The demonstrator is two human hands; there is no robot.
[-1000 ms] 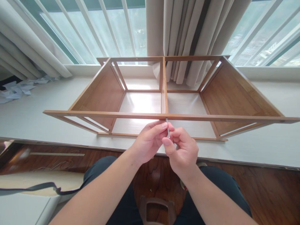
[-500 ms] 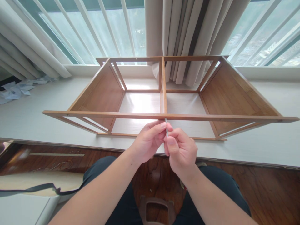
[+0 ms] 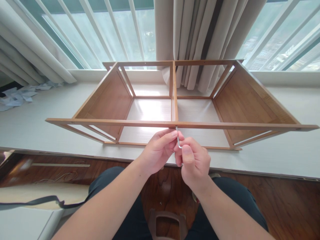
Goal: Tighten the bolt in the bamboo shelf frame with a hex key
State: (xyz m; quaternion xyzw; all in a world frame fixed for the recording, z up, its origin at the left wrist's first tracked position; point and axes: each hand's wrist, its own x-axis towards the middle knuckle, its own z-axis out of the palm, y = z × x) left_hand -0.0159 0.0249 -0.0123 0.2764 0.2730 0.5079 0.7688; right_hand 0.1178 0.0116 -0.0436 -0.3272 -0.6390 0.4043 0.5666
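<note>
A wooden shelf frame (image 3: 125, 122) lies on its side on a white ledge (image 3: 32, 123) under the window. A small metal hex key (image 3: 178, 139) stands with its tip at the middle of the frame's near rail, below the centre divider. My left hand (image 3: 157, 151) pinches the key's shaft from the left, fingers closed on it. My right hand (image 3: 195, 163) is closed round the key's lower bent end, thumb up against it.
Beige curtains (image 3: 200, 36) hang behind the frame's centre and at the far left. Crumpled white paper (image 3: 17, 96) lies on the ledge's left end. Dark wooden floor (image 3: 287, 203) is below, with my knees, a strap (image 3: 37, 201) and a brown handle-shaped object (image 3: 167, 221).
My right hand has turned the hex key, so its bent lower end now shows to the right of the shaft. The left hand and the frame have stayed put.
</note>
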